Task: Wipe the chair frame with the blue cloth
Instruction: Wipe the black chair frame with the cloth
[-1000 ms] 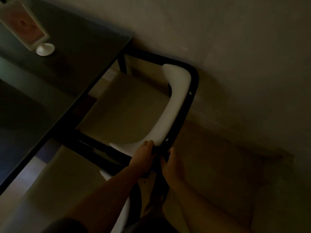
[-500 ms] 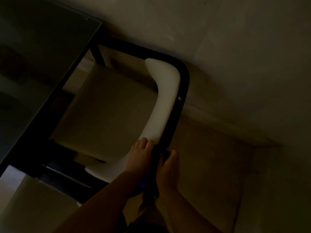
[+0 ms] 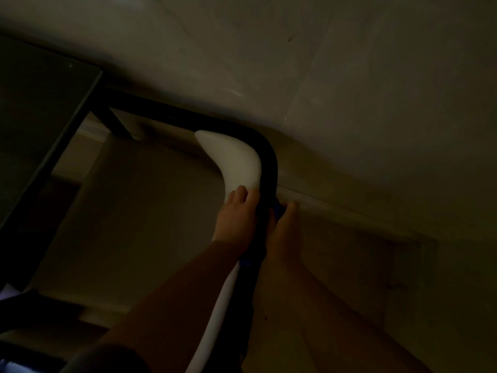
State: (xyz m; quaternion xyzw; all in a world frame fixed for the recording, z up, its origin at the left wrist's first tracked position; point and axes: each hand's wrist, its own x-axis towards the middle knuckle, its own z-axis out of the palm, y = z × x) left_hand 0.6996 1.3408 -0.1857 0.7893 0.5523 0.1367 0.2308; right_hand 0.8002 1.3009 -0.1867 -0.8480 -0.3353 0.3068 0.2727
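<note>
- Chair frame, a black tube, curves round the white backrest and runs down between my two hands; the light is very dim.
- Blue cloth is wrapped on that tube right inside my grip; I see only a small blue patch above the right thumb and another scrap poking out below the wrists.
- Left hand sits on the inner side of the tube, fingers curled closed over the backrest's lower edge and against the frame.
- Right hand is closed on the outer side of the tube, thumb up, pressing the cloth to the metal; both hands clamp the same stretch of frame.
- Just above my grip the tube bends at the backrest's corner and heads off to the left.
- Below the grip, the white backrest edge and black tube continue down toward me, between my forearms.
- Far left of the grip stands the dark glass counter, well apart from both hands.
- Beyond the grip rises a plain wall; under and right of it lies the floor.
</note>
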